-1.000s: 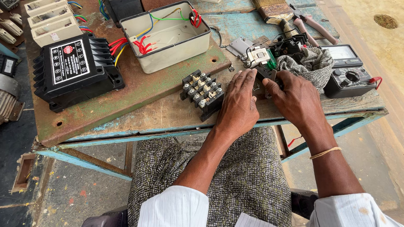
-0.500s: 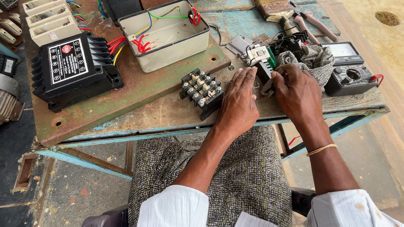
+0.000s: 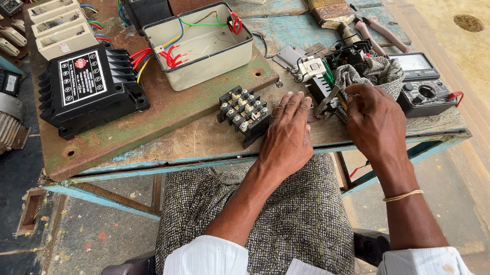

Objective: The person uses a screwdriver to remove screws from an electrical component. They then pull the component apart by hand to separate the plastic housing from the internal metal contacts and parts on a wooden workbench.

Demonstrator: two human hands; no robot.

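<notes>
- Black electrical part (image 3: 322, 90), partly wrapped by a grey rag (image 3: 373, 74), sits near the right end of the worn wooden bench (image 3: 211, 135), just left of an analogue multimeter (image 3: 423, 89).
- Right hand (image 3: 373, 120) is arched over that part, knuckles up and wrist raised, forearm slanting in from the lower right with a thin bangle (image 3: 403, 195) on the wrist.
- Its fingertips curl down and pinch what looks like a slim metal tool or clip at the part's edge; the grip itself is mostly hidden under the hand, so I cannot be sure which.
- Left hand (image 3: 287, 134) lies flat on the bench, palm down, fingers straight and close together, pointing away from the body; it holds nothing.
- Left fingertips reach to just beside the black part, and the hand's outer edge is just beside a black terminal block (image 3: 245, 114) with rows of screws.
- Further left stand a ribbed black housing (image 3: 92, 88) and an open grey box (image 3: 202, 41) with coloured wires.
- At the far edge lie a paintbrush (image 3: 327, 4) and pliers (image 3: 379, 29).
</notes>
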